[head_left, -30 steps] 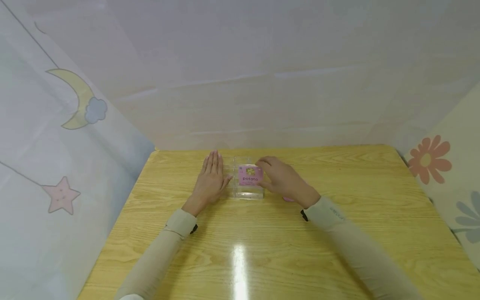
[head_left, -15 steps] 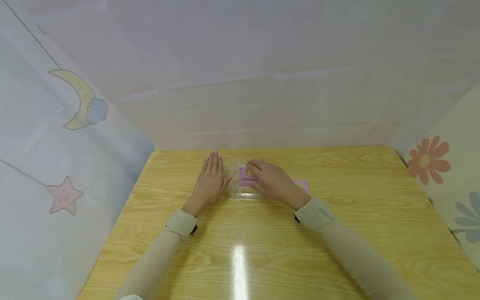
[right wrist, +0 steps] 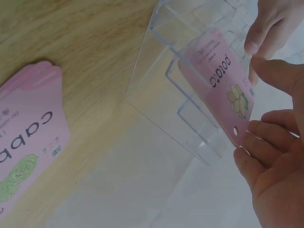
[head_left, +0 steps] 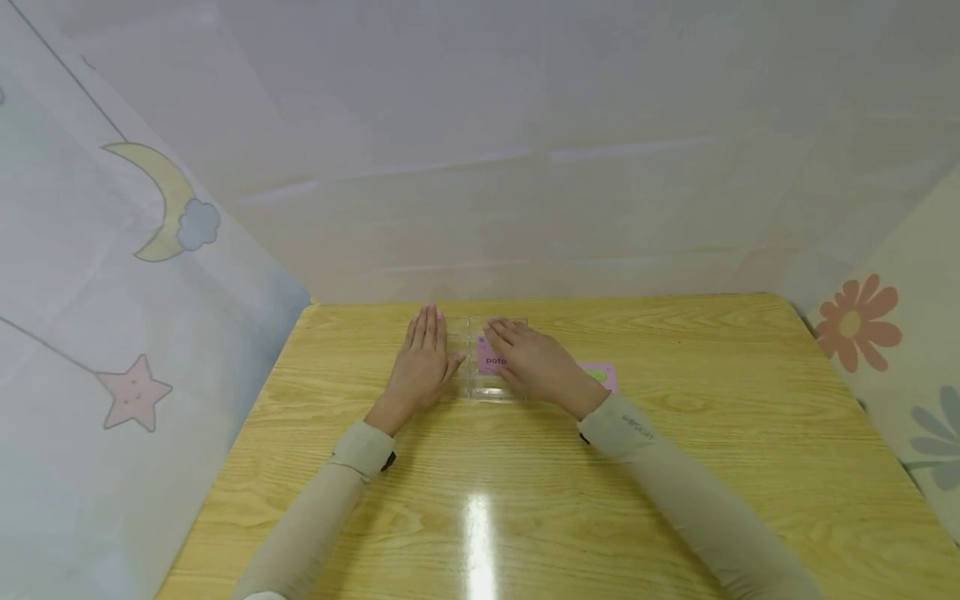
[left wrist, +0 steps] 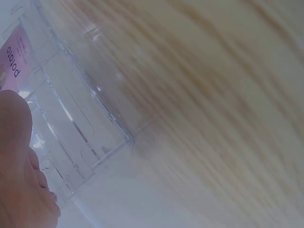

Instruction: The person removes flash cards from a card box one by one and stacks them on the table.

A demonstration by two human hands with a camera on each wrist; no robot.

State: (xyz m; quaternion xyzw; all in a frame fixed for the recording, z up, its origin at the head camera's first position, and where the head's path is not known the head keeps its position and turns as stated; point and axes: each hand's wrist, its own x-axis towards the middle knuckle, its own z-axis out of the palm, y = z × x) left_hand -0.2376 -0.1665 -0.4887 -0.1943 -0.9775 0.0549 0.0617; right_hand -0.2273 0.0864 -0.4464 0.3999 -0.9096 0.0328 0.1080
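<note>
While wide table (head_left: 405, 517) spreads in front, left hand (head_left: 418, 362) lies flat, uncurled right hand (head_left: 538, 360) touching a card (right wrist: 225, 85) edge

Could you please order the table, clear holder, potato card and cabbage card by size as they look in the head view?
1. Table
2. Clear holder
3. Potato card and cabbage card: unsure, since the right hand hides part of each.

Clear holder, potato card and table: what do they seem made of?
Clear holder: probably acrylic or similar plastic, glossy; it's see-through with shiny edges.
Potato card: likely smooth coated cardboard, perhaps plastic; thin, flat and printed.
Table: wood or wood-look laminate, glossy; grain and a bright reflection show.
</note>
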